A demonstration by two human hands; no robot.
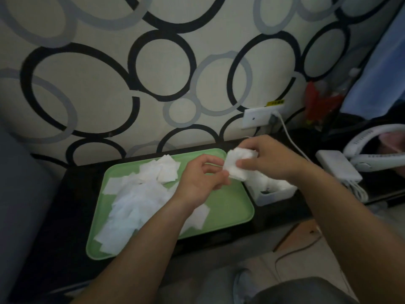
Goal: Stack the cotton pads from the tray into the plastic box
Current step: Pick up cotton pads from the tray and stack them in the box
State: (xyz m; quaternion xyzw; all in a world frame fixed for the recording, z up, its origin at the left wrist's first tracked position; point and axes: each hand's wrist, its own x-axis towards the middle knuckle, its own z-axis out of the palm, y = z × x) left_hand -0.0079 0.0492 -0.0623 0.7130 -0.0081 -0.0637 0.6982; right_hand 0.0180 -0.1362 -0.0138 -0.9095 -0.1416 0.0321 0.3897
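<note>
Right hand (269, 159) pinches a pad stack (237, 166); left hand (203, 181) curls beside it, grip unclear. Many loose pads (135, 200) cover the tray (230, 207), some sit in the plastic box (274, 196).

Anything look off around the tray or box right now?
Nothing looks spilled or damaged. The cotton pads on the tray lie in a loose overlapping heap, seemingly all inside its rim. Those in the plastic box look uneven, not flat, though blur hides detail. The right hand grips a small stack.

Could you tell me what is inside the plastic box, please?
White cotton pads and a dark patch show inside the plastic box; the right hand and its held pads hide the far end.
</note>
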